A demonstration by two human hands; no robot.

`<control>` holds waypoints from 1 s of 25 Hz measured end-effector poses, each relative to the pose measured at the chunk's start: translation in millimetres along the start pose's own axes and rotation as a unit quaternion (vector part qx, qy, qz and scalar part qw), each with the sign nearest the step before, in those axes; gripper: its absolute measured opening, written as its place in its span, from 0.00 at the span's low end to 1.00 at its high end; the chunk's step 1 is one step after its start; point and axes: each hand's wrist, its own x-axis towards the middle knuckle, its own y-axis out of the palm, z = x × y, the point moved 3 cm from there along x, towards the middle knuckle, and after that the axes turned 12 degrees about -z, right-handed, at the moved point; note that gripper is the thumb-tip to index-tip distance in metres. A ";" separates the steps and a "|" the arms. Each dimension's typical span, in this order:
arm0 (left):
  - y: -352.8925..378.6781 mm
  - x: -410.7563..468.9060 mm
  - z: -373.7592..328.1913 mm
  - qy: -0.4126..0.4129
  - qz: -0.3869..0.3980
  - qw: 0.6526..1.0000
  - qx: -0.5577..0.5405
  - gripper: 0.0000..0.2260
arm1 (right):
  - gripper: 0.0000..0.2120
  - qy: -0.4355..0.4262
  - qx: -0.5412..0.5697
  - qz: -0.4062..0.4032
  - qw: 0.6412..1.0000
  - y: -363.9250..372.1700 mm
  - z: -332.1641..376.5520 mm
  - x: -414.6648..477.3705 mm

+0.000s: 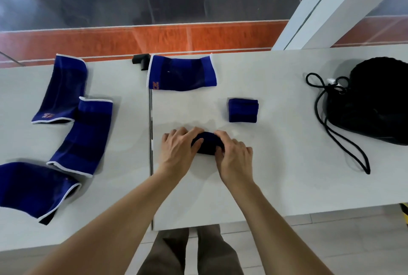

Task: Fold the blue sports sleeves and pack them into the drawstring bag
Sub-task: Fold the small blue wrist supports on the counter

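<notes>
Both hands, left hand [178, 149] and right hand [235, 155], have fingers clamped on the sleeve [207, 144], but that springy fold will probably pop open if they let go.

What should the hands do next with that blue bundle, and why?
Probably set the bundle beside the folded sleeve: both the left hand and right hand press it compact, so it looks finished.

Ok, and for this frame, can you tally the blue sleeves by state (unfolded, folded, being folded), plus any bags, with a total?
Unfolded blue sleeves lying flat: 4
Folded blue sleeve set aside: 1
Blue sleeve being folded under the left hand and right hand: 1
Black drawstring bag: 1
Total: 7
</notes>
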 end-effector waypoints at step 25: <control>11.7 -47.7 -17.7 0.116 -0.037 0.992 0.045 0.26 | 0.24 -0.096 -0.024 -0.034 0.995 -19.4 -11.8 15.7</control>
